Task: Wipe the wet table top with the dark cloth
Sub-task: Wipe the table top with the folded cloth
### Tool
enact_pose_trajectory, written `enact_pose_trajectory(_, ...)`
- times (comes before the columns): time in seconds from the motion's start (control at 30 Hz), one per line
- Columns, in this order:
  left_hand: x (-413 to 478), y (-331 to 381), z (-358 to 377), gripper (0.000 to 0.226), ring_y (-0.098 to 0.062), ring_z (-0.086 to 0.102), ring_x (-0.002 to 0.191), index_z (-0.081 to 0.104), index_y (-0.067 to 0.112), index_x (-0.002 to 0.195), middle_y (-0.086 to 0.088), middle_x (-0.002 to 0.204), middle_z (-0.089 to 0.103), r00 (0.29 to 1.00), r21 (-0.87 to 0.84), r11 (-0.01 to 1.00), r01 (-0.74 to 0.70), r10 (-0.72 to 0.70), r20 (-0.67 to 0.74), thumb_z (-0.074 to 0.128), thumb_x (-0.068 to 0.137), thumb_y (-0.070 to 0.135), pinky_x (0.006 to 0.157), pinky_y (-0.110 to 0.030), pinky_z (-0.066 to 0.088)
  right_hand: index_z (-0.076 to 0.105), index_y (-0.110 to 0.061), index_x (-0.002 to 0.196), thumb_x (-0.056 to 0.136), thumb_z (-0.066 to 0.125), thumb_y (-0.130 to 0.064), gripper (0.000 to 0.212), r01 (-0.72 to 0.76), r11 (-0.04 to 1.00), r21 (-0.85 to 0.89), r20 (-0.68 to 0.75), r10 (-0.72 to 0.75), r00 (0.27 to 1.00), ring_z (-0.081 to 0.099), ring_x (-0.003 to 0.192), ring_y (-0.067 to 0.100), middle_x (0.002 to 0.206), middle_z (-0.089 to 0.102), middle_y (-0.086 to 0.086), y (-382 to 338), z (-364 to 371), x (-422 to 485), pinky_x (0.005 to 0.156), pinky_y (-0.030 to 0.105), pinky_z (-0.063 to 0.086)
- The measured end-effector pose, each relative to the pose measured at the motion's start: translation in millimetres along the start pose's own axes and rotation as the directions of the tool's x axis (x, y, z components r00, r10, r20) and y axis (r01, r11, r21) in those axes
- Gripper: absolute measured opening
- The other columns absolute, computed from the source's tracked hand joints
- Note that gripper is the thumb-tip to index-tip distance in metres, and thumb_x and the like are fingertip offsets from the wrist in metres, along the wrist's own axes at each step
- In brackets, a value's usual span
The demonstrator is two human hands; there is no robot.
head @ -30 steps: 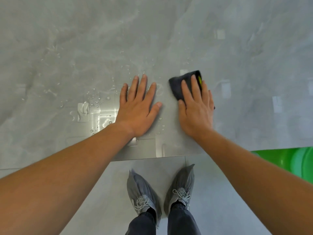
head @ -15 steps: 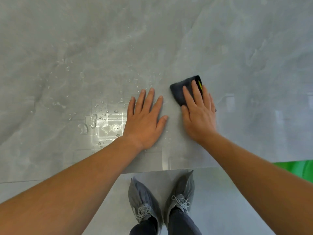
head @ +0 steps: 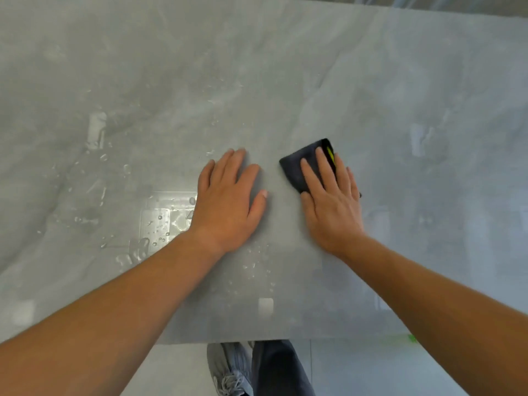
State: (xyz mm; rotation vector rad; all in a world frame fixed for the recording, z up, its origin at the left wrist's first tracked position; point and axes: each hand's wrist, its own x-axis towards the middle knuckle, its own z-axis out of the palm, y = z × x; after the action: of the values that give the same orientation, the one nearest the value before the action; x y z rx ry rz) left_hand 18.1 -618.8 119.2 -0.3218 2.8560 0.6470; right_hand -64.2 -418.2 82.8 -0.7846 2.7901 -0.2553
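Observation:
The grey marbled table top (head: 285, 67) fills most of the view. A small folded dark cloth (head: 297, 170) with a yellow-green tag lies on it, right of centre. My right hand (head: 331, 201) lies flat on the cloth with straight fingers pressing it onto the table; the cloth's near part is hidden under the palm. My left hand (head: 228, 201) rests flat on the bare table just left of the cloth, fingers straight and together. Water drops and puddles (head: 160, 221) glisten left of my left hand, and smaller drops (head: 254, 264) lie near its wrist.
The table's near edge (head: 228, 340) runs across the bottom, with my legs and a grey shoe cover (head: 228, 370) on the floor below it. The table's far edge (head: 371, 10) shows at the top right.
Both hands and the cloth have slid away from the near edge, farther onto the table. The view has lifted, so more table and less floor shows.

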Motion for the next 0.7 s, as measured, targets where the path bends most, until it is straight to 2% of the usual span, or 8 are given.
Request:
enact_pose_trajectory(0.1, 30, -5, -3, 0.06, -0.025, -0.008, 0.156, 0.025, 0.022, 0.157, -0.008, 0.17, -0.002, 1.0, 0.043, 0.999, 0.008, -0.009, 0.024, 0.03, 0.103, 0.048, 0.124, -0.041, -0.008, 0.028, -0.027, 0.157, 0.102, 0.032, -0.037, 0.056, 0.13, 0.991, -0.026, 0.067, -0.128, 0.99, 0.005, 0.155, 0.028, 0.169, 0.011, -0.001, 30, -15, 20, 0.125, 0.043, 0.002)
enact_pose_trajectory(0.23, 68, -12, -3, 0.066, -0.024, -0.017, 0.155, 0.013, 0.023, 0.161, -0.007, 0.17, -0.013, 0.998, 0.063, 0.997, 0.049, -0.051, 0.033, 0.03, 0.104, 0.051, 0.122, -0.039, -0.011, 0.02, -0.031, 0.159, 0.104, 0.032, -0.035, 0.056, -0.183, 0.979, 0.09, -0.037, 0.187, 0.982, 0.002, 0.155, 0.028, 0.169, 0.005, -0.004, 36, -25, 97, 0.125, 0.045, 0.003)
enact_pose_trajectory(0.3, 79, -14, -1, 0.068, -0.024, -0.02, 0.155, 0.008, 0.025, 0.162, -0.006, 0.169, -0.016, 0.996, 0.074, 0.995, 0.069, -0.074, 0.055, 0.028, 0.104, 0.054, 0.121, -0.039, -0.013, 0.017, -0.03, 0.16, 0.104, 0.03, -0.035, 0.057, -0.212, 0.974, 0.081, -0.061, 0.217, 0.974, -0.001, 0.155, 0.03, 0.169, 0.002, -0.002, 24, -20, 105, 0.125, 0.045, -0.001)
enact_pose_trajectory(0.37, 81, -13, 2, 0.07, -0.023, -0.023, 0.153, 0.002, 0.027, 0.162, -0.005, 0.168, -0.02, 0.994, 0.107, 0.991, 0.08, -0.088, 0.072, 0.024, 0.103, 0.058, 0.122, -0.039, -0.016, 0.018, -0.028, 0.16, 0.105, 0.03, -0.036, 0.056, -0.039, 0.999, 0.021, -0.036, 0.04, 0.999, 0.0, 0.155, 0.032, 0.169, 0.004, 0.0, 18, -16, 88, 0.125, 0.045, 0.0)
enact_pose_trajectory(0.43, 80, -11, 4, 0.071, -0.022, -0.025, 0.153, -0.001, 0.028, 0.161, -0.004, 0.168, -0.021, 0.993, 0.106, 0.991, 0.087, -0.095, 0.07, 0.022, 0.102, 0.06, 0.121, -0.038, -0.018, 0.024, -0.026, 0.158, 0.105, 0.03, -0.037, 0.055, 0.187, 0.982, -0.029, 0.032, -0.186, 0.982, 0.003, 0.155, 0.032, 0.169, 0.008, 0.001, 25, -16, 67, 0.125, 0.048, 0.005)
enact_pose_trajectory(0.53, 81, -10, 1, 0.069, -0.02, -0.022, 0.154, 0.005, 0.028, 0.162, -0.003, 0.169, -0.016, 0.993, 0.068, 0.993, 0.101, -0.105, 0.047, 0.022, 0.102, 0.06, 0.12, -0.035, -0.02, 0.029, -0.027, 0.157, 0.103, 0.033, -0.038, 0.055, 0.3, 0.953, -0.039, 0.078, -0.296, 0.952, 0.007, 0.155, 0.029, 0.169, 0.012, -0.001, 46, -28, 84, 0.125, 0.047, 0.009)
enact_pose_trajectory(0.6, 83, -9, -2, 0.068, -0.02, -0.021, 0.154, 0.009, 0.028, 0.161, -0.002, 0.17, -0.014, 0.993, 0.055, 0.993, 0.108, -0.11, 0.046, 0.023, 0.102, 0.059, 0.119, -0.033, -0.02, 0.029, -0.029, 0.157, 0.103, 0.035, -0.037, 0.056, 0.177, 0.984, -0.008, 0.038, -0.177, 0.984, 0.007, 0.155, 0.028, 0.169, 0.012, -0.003, 47, -33, 114, 0.125, 0.045, 0.006)
enact_pose_trajectory(0.7, 82, -6, -4, 0.067, -0.019, -0.017, 0.155, 0.014, 0.029, 0.161, -0.002, 0.171, -0.009, 0.992, 0.036, 0.992, 0.117, -0.119, 0.049, 0.024, 0.103, 0.059, 0.117, -0.03, -0.02, 0.021, -0.03, 0.159, 0.104, 0.032, -0.035, 0.057, -0.112, 0.989, 0.1, -0.035, 0.116, 0.993, 0.002, 0.155, 0.031, 0.169, 0.007, -0.003, 25, -31, 148, 0.125, 0.044, 0.0)
